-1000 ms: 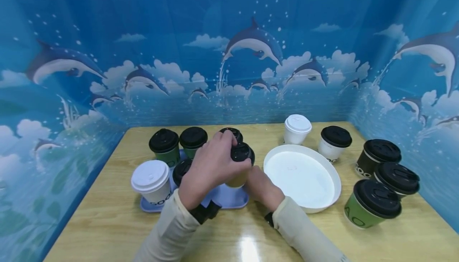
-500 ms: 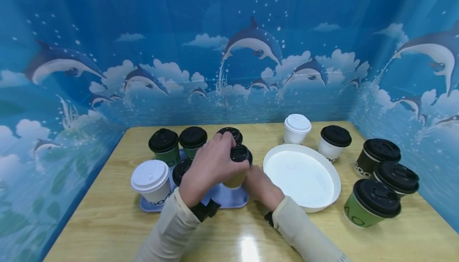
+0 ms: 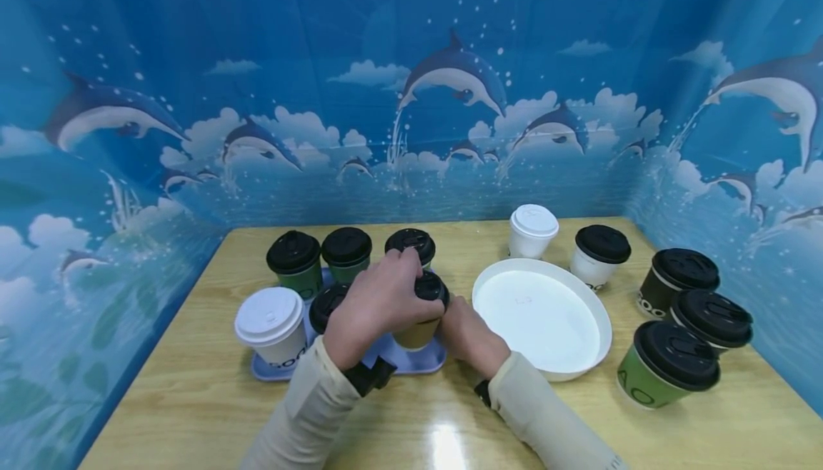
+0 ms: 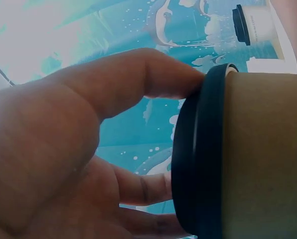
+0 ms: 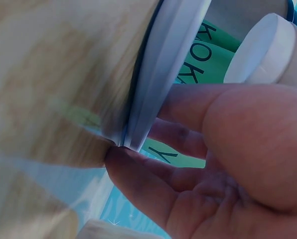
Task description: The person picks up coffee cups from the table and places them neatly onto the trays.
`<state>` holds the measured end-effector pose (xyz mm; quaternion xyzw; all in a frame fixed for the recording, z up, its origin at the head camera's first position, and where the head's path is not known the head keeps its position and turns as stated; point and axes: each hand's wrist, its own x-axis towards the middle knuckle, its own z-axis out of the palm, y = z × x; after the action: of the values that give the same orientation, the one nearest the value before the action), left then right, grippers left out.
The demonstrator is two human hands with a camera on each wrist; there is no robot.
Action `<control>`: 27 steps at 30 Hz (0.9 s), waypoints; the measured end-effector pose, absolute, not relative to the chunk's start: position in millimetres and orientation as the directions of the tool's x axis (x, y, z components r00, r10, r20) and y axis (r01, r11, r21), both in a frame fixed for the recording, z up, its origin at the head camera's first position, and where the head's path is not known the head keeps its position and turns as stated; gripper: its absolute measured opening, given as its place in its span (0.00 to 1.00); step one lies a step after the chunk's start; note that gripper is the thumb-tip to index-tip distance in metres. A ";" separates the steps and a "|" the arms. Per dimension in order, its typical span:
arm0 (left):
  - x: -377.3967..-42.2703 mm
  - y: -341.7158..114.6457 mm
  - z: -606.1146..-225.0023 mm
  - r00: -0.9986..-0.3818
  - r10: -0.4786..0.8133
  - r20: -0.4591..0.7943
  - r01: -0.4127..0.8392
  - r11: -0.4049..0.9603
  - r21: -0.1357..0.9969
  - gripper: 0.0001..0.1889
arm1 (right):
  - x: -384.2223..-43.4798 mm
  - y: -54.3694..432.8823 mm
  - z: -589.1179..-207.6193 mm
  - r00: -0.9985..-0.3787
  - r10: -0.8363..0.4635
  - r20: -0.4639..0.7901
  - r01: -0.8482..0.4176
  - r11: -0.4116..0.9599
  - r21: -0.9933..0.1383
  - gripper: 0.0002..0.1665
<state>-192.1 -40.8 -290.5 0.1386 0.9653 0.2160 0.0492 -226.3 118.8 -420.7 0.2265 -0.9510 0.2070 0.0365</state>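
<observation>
My left hand [image 3: 382,298] grips a brown paper cup [image 3: 416,336] by its black lid, fingers spread round the lid's rim. In the left wrist view the thumb and fingertips press the lid [image 4: 198,149]. The cup is close over the front right of a lavender tray [image 3: 421,363]. At that tray's right edge, my right hand [image 3: 472,334] pinches the rim, plainly seen in the right wrist view with fingertips on the tray edge [image 5: 156,74]. Also on the tray are a white-lidded cup [image 3: 270,323], dark-green cups [image 3: 301,281] and more black-lidded cups [image 3: 411,240], partly hidden by my left hand.
A round white tray [image 3: 546,320] lies right of my right hand. Behind it stand a white cup [image 3: 532,233] and a black-lidded white cup [image 3: 598,256]. Several black-lidded cups, including a light-green one [image 3: 665,366], stand at the right. A dolphin-print curtain [image 3: 411,98] encloses the table.
My left hand has lowered the brown cup and shifted it slightly left, uncovering more of the black-lidded cup behind. My right hand stays at the tray's edge.
</observation>
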 end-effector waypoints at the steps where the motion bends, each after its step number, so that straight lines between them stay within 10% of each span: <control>1: -192.4 -40.8 -291.0 -0.956 0.291 -0.038 0.247 0.869 0.429 0.24 | -226.0 118.8 -420.7 -0.895 -0.415 0.167 -0.446 0.809 -0.382 0.12; 27: -195.4 -39.5 -295.0 -0.950 0.272 -0.151 0.188 0.888 0.419 0.24 | -224.2 122.0 -421.6 -0.861 -0.470 0.196 -0.509 0.799 -0.320 0.04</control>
<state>-195.4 -39.5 -295.0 0.1190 0.9662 0.2040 0.1033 -224.2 122.0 -421.6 0.2586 -0.9469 0.1833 0.0533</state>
